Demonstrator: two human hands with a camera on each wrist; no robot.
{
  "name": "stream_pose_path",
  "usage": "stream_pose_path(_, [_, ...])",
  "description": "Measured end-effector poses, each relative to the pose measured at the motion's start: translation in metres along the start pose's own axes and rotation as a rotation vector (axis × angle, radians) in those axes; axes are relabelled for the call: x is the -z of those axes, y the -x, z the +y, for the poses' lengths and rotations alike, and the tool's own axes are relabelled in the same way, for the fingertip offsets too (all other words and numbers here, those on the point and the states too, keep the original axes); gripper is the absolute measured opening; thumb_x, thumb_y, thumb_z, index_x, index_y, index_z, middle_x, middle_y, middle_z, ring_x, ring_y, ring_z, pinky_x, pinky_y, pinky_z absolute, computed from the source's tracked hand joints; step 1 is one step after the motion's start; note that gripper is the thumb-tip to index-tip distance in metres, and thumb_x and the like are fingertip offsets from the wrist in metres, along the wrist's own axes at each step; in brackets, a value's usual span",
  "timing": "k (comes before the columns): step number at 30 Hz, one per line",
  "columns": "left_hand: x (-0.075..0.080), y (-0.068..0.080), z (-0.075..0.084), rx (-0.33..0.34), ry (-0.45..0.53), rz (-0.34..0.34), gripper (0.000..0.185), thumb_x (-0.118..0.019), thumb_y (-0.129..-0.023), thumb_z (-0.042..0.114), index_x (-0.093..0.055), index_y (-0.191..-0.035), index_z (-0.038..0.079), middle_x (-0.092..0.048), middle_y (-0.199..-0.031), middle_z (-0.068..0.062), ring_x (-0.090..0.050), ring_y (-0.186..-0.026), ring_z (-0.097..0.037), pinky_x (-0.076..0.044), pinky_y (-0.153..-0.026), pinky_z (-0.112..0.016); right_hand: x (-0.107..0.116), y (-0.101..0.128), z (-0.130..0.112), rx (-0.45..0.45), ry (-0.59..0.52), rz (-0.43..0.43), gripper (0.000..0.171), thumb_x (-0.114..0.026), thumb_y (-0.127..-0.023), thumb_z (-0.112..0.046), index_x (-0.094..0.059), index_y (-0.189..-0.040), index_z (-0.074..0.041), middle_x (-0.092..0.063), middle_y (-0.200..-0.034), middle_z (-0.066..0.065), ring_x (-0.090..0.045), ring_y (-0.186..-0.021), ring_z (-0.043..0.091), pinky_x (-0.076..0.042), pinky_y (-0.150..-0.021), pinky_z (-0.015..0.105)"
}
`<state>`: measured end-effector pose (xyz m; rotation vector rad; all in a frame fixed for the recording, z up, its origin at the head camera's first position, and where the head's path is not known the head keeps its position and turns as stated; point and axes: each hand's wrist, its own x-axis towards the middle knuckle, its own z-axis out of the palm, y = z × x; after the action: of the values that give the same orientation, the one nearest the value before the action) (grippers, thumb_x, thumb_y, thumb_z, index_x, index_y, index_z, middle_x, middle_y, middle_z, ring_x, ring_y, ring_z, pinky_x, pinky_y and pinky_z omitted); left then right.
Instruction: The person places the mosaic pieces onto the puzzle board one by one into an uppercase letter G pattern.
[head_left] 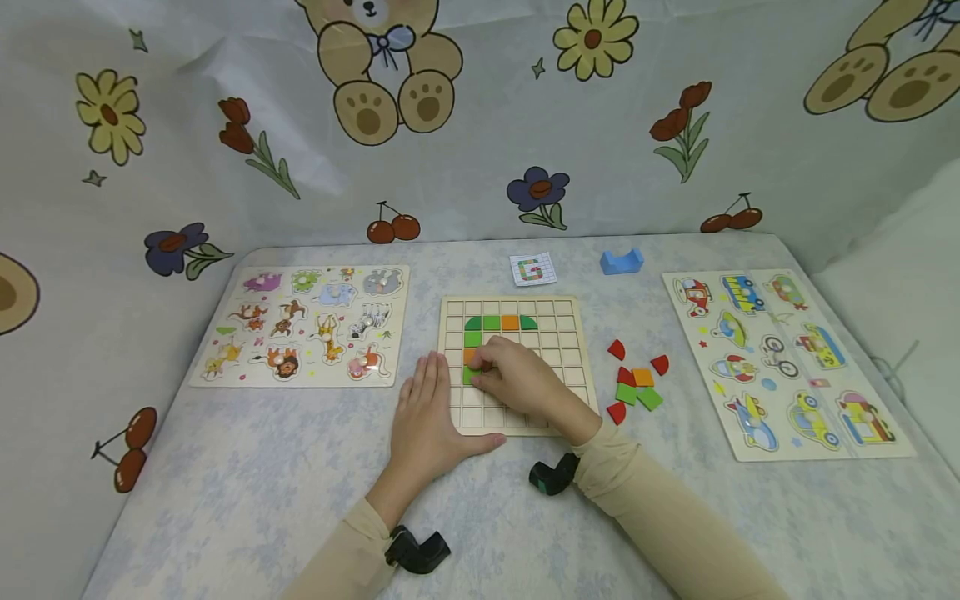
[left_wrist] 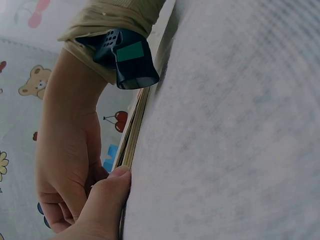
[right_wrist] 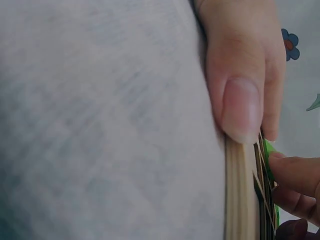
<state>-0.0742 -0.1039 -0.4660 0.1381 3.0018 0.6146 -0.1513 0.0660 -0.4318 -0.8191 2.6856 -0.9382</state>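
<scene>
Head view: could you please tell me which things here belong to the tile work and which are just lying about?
In use: grid board, green tile, loose tiles, pattern card, left hand, right hand.
Lying about: animal puzzle, vehicle puzzle, blue block.

Even, soft light fills the head view, with faint shadows under the hands and no glare. Its edges bow outward, most at 3 and 9 o'clock. Both wrist views are dimmer and blurred, the cloth-covered surface [left_wrist: 225, 125] a grey smear.

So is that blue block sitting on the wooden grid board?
No, the blue block rests on the table behind the wooden grid board, beside a small card.
</scene>
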Motion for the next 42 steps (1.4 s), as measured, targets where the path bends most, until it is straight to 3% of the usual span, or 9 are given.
stream_pose_path(8, [0.000,0.000,0.000,0.002,0.003,0.003,0.144,-0.059,-0.061,0.092,0.000,-0.159,0.006,0.001,-0.169,-0.009,0.003,-0.156,-0.024,-0.008,-0.126,-0.048,0.002,0.005,-0.001,-0.008,0.008,-0.016,0.002,-0.074,-0.090,-0.020,-0.073,-0.088,-0.020,-0.063,-0.085,-0.011,-0.056,-0.076,0.006,-0.049,-0.071,0.025])
stream_pose_path(14, [-0.001,0.000,0.000,0.005,0.007,-0.002,0.144,-0.060,-0.060,0.092,0.000,-0.159,0.006,0.001,-0.169,-0.009,0.003,-0.156,-0.023,-0.008,-0.126,-0.048,0.011,0.017,0.003,-0.030,-0.026,-0.018,0.009,-0.072,-0.092,-0.019,-0.074,-0.101,-0.019,-0.064,-0.090,-0.011,-0.057,-0.082,0.007,-0.050,-0.078,0.027])
stream_pose_path(19, [-0.002,-0.001,0.001,0.011,0.013,-0.004,0.145,-0.062,-0.060,0.091,0.001,-0.159,0.006,0.001,-0.169,-0.009,0.004,-0.156,-0.023,-0.008,-0.126,-0.048,0.029,0.034,0.016,-0.097,-0.023,-0.006,0.017,-0.068,-0.094,-0.020,-0.071,-0.110,-0.019,-0.062,-0.094,-0.008,-0.056,-0.085,0.013,-0.049,-0.081,0.030])
stream_pose_path(28, [-0.002,-0.001,0.002,0.015,0.023,-0.002,0.146,-0.065,-0.059,0.089,0.000,-0.159,0.006,0.001,-0.169,-0.009,0.003,-0.156,-0.024,-0.008,-0.126,-0.048,0.076,0.065,0.061,-0.193,0.040,0.065,0.025,-0.065,-0.095,-0.014,-0.067,-0.120,-0.011,-0.063,-0.108,0.005,-0.053,-0.079,0.018,-0.046,-0.070,0.032])
stream_pose_path(35, [-0.005,-0.002,0.001,0.006,0.019,0.008,0.145,-0.063,-0.059,0.090,0.000,-0.160,0.007,0.002,-0.169,-0.008,0.004,-0.156,-0.023,-0.008,-0.126,-0.048,0.104,0.081,0.097,-0.295,0.147,0.032,0.030,-0.064,-0.095,-0.010,-0.065,-0.125,-0.009,-0.061,-0.120,0.013,-0.057,-0.101,0.028,-0.051,-0.088,0.047])
stream_pose_path(42, [-0.005,-0.002,0.000,0.004,0.012,0.014,0.145,-0.063,-0.059,0.091,-0.001,-0.160,0.006,0.001,-0.169,-0.009,0.003,-0.156,-0.024,-0.008,-0.126,-0.048,0.114,0.082,0.109,-0.357,0.143,-0.043,0.029,-0.061,-0.096,-0.009,-0.066,-0.125,-0.010,-0.059,-0.126,0.015,-0.053,-0.109,0.032,-0.048,-0.098,0.055])
